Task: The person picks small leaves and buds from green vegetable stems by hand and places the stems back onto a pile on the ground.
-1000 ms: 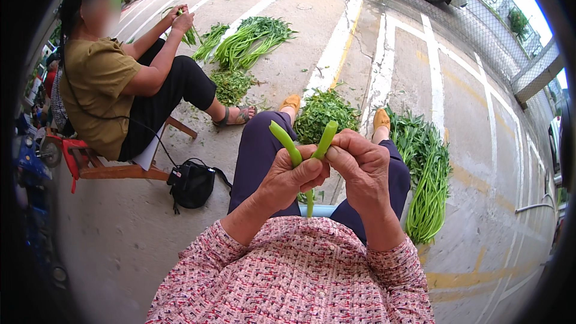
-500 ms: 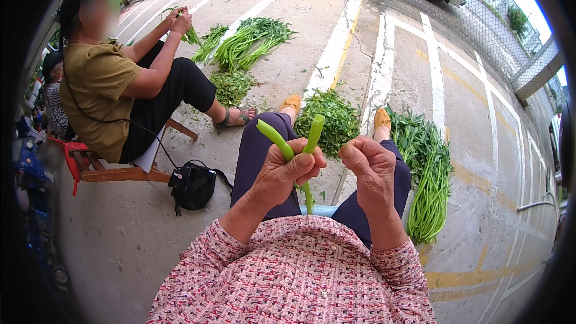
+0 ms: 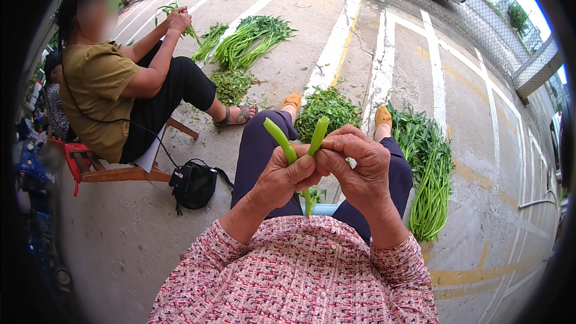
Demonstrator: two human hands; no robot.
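My left hand (image 3: 277, 181) is closed around two thick green water spinach stems (image 3: 278, 138), their cut ends sticking up above the fingers. Below that hand the lower part of a stem (image 3: 308, 201) hangs over my lap. My right hand (image 3: 359, 165) is closed in a pinch against the side of the right-hand stem (image 3: 318, 134), its thumb meeting the left fingertips. Whatever lies between the right fingers is hidden.
Trimmed leaves (image 3: 329, 111) are heaped between my feet. A long bundle of greens (image 3: 429, 186) lies to my right. On the left, a person (image 3: 99, 78) on a wooden stool (image 3: 123, 174) handles greens; more greens (image 3: 255, 42) lie beyond. A black bag (image 3: 195, 186) stands nearby.
My right hand has moved left and now touches the right-hand stem and the left fingertips; before, a gap lay between the hands. The left hand keeps hold of both stems.
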